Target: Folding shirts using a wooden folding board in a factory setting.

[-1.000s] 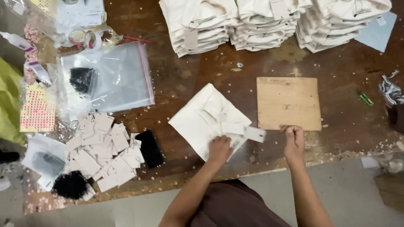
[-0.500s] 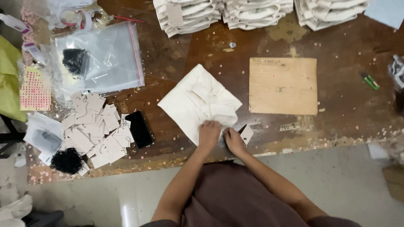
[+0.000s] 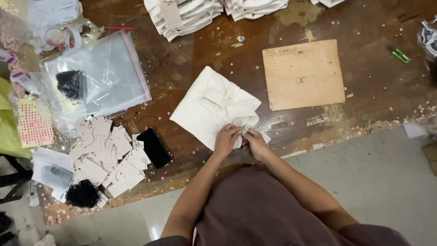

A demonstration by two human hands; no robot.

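Both hands, left hand [image 3: 226, 139] and right hand [image 3: 256, 142], pinch the near corner of a folded cream garment [image 3: 214, 105] between closed fingers, a small tag [image 3: 245, 130] between them.

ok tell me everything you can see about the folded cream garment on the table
The folded cream garment looks like plain woven cotton, folded into a rough square and turned diagonally on the dark, worn wooden table. A collar-like fold shows near its middle. It lies flat near the table's front edge, left of a plywood board. The left hand and right hand meet at its near corner, pinching a small pale piece there.
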